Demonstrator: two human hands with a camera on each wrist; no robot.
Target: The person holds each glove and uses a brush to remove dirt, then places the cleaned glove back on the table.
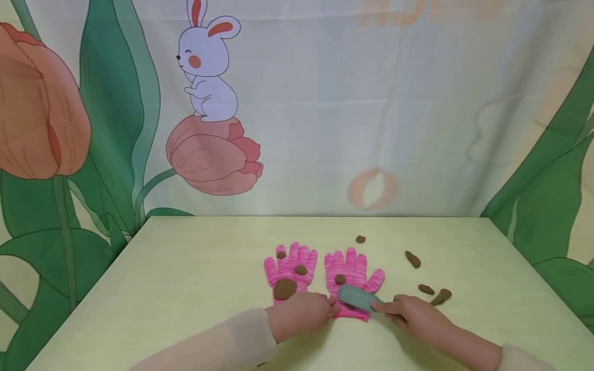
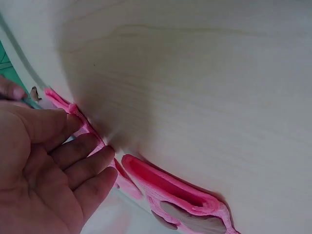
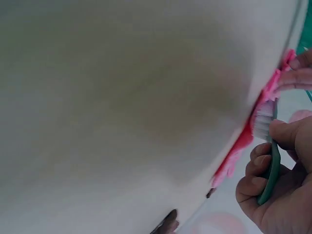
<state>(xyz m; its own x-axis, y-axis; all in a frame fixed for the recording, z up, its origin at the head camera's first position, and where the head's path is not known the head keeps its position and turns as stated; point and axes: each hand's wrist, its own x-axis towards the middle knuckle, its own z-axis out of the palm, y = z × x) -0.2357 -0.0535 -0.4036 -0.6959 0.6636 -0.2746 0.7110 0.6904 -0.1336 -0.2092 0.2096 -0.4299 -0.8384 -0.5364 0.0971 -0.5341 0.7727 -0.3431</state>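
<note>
Two pink knitted gloves lie side by side on the table, the left glove (image 1: 294, 257) and the right glove (image 1: 351, 265). Brown blobs sit on both, including a large lump (image 1: 285, 289) on the left one. My right hand (image 1: 419, 315) grips the handle of a grey-green brush (image 1: 357, 298). Its white bristles (image 3: 263, 119) face down against the right glove near the cuff. With thumb and index finger, my left hand (image 1: 303, 313) pinches that glove's left edge by the cuff; its other fingers (image 2: 87, 165) are loosely bent.
Loose brown pieces lie on the table to the right: a small one (image 1: 360, 239) at the back, a long one (image 1: 412, 259), and two others, one (image 1: 426, 289) near my right hand. A printed curtain (image 1: 315, 103) hangs behind the table.
</note>
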